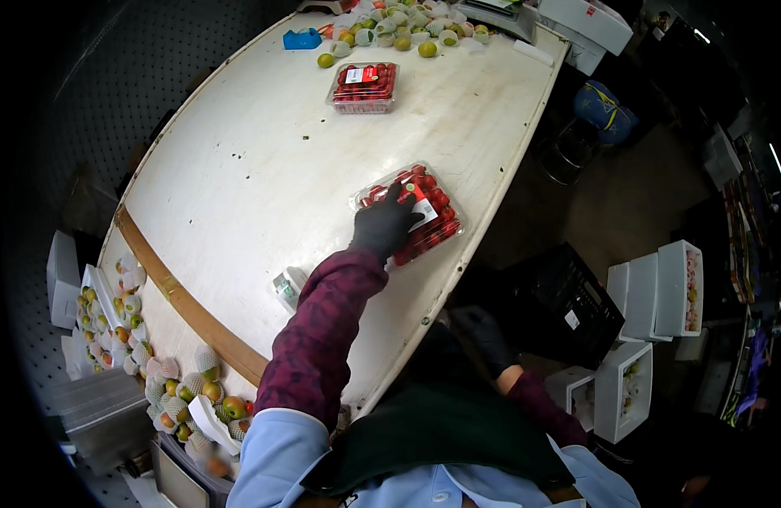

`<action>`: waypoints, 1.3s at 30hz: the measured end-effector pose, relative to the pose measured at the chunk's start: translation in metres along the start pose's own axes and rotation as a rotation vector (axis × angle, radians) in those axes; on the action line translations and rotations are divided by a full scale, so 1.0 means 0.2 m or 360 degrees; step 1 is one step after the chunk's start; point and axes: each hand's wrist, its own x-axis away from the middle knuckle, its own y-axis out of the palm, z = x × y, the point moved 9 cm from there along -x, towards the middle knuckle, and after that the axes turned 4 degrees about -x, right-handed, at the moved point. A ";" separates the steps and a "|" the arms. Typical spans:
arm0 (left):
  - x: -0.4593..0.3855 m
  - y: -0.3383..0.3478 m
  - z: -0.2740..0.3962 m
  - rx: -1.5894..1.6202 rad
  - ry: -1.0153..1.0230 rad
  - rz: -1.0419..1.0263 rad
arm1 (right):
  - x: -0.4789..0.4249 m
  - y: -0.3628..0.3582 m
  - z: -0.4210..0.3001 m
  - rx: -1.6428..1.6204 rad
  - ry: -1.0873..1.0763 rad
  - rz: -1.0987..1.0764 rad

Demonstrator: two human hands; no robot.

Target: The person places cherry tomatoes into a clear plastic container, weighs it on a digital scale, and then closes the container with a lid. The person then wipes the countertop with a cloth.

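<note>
My left hand [385,223], in a black glove, lies with its fingers spread over the lid of a clear plastic clamshell of cherry tomatoes [431,238]. Under the fingertips is the red-and-white label [421,202] on that lid. The clamshell sits at an angle close to the table's right edge. A second clamshell of red cherry tomatoes [365,89], also labelled, stands farther up the table. Off the table's edge and low down, my black-gloved right hand [482,333] has its fingers partly curled; shadow hides whether it grips anything.
The white table [257,146] holds net-wrapped fruit [396,25] at its far end and more [187,394] at lower left, beyond a brown strip [181,292]. Beside my sleeve lies a small white object [290,287]. A black crate [568,311] and foam boxes [625,394] stand at right.
</note>
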 end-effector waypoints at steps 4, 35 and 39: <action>-0.05 -0.06 -0.16 -0.0220 -0.0248 -0.0135 | -0.06 0.00 -0.06 0.0616 -0.0093 -0.0159; 0.08 0.18 -0.37 0.1220 -0.1164 -0.0900 | -0.49 0.09 -0.55 -0.1139 0.0151 -0.0291; -0.04 0.29 -0.20 0.1715 -0.1036 -0.1285 | -0.60 0.15 -0.74 -0.0023 -0.0206 -0.0200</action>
